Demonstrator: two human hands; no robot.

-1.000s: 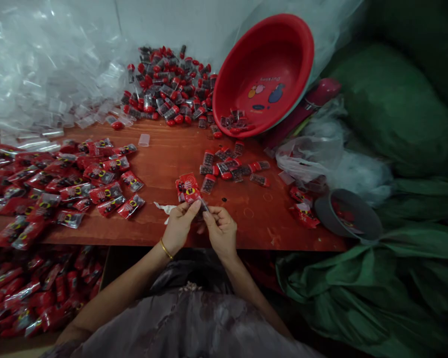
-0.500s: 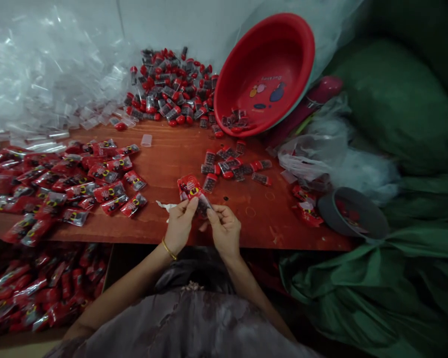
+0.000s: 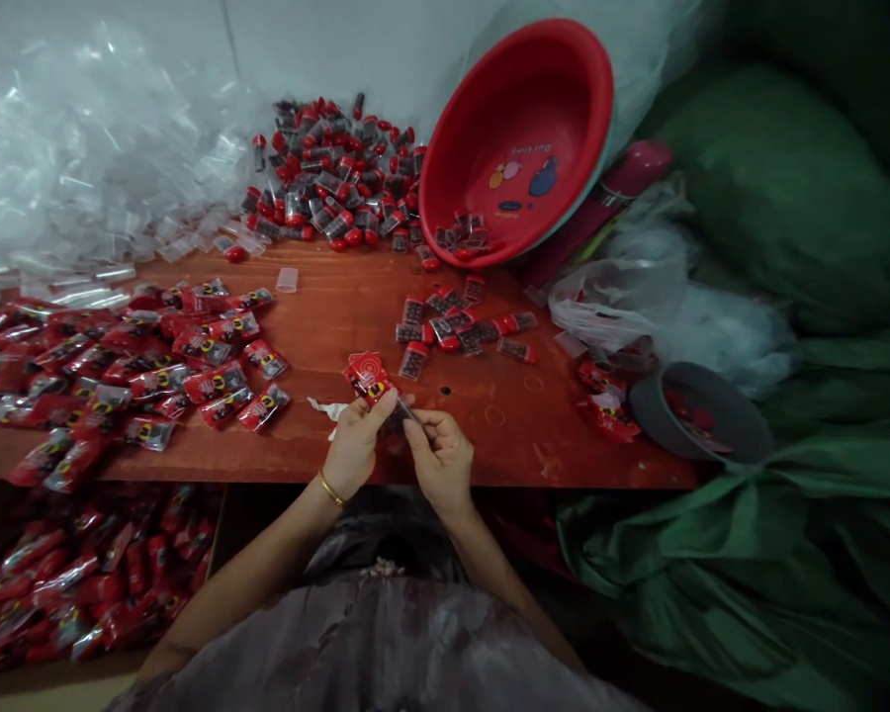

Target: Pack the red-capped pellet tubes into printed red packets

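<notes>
Between my hands, just over the table's front edge, is a small red printed packet [image 3: 367,374] with a yellow-and-black mark. My left hand [image 3: 352,447] is closed on it, thumb on top, and wears a gold bangle. My right hand [image 3: 443,457] pinches the near end of the same packet, where a dark, partly clear part shows; the fingers hide most of it. Beyond my hands lie several small clear tubs [image 3: 413,360] with red caps and dark contents. A crumpled white scrap [image 3: 327,406] is beside my left hand.
Filled red packets [image 3: 222,381] are heaped at left, above a box of more [image 3: 81,583]. Clear empty sleeves [image 3: 104,148] and red-capped tubs [image 3: 333,183] are piled behind. A tilted red basin [image 3: 564,99], grey bowl [image 3: 653,410] and green cloth [image 3: 712,564] stand right.
The view has shifted slightly. The packet has moved a little left in my hands, and less of its dark near end shows between my fingers. Both hands keep their grip.
</notes>
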